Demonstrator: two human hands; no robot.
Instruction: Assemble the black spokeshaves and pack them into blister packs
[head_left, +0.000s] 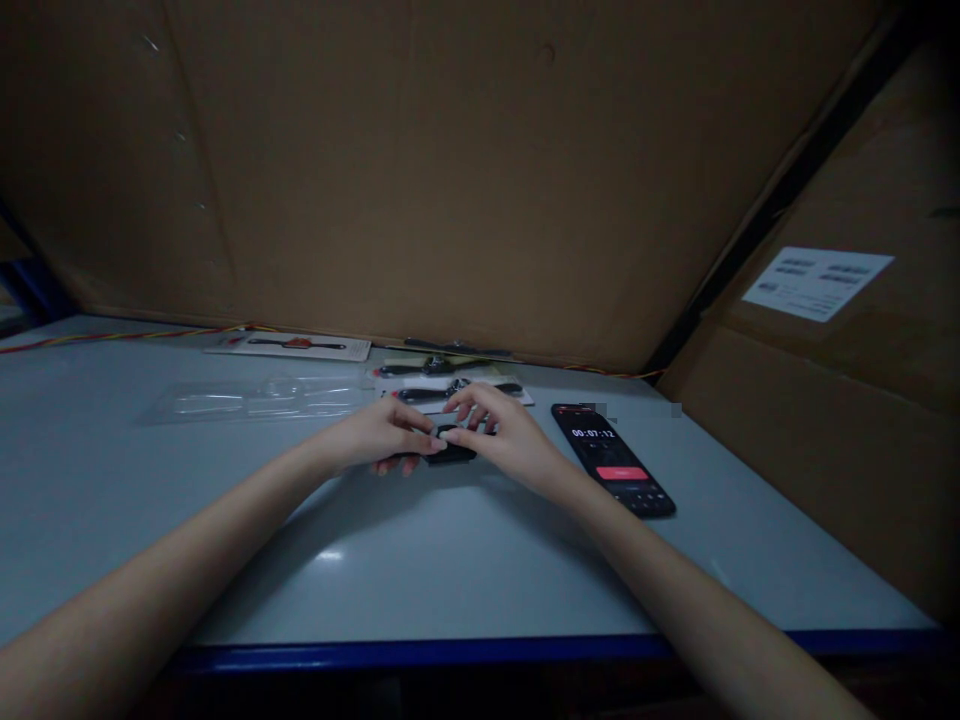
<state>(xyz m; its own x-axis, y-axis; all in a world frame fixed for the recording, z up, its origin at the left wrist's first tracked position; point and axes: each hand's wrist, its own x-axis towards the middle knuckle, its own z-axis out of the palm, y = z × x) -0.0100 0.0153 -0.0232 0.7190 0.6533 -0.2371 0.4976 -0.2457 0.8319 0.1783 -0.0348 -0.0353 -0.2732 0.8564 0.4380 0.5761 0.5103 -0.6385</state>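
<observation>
Both my hands are closed around a black spokeshave over the middle of the table. Its dark centre body (453, 451) shows between my fingers, while most of its handles are covered. My left hand (379, 434) grips the left side, thumb on top and fingers curled below. From the right, my right hand (511, 440) holds the other side, with its thumb against the top of the body. Just beyond my hands lies another spokeshave (491, 389) on a white card, and a similar spokeshave (436, 367) is behind that one.
A clear plastic blister shell (262, 400) lies to the left. Behind it is a printed card (345, 349) picturing a spokeshave. To the right lies a phone (611, 462) showing a timer. Cardboard walls (480, 200) rise at the back and right; a twisted cable (150, 335) runs along the back.
</observation>
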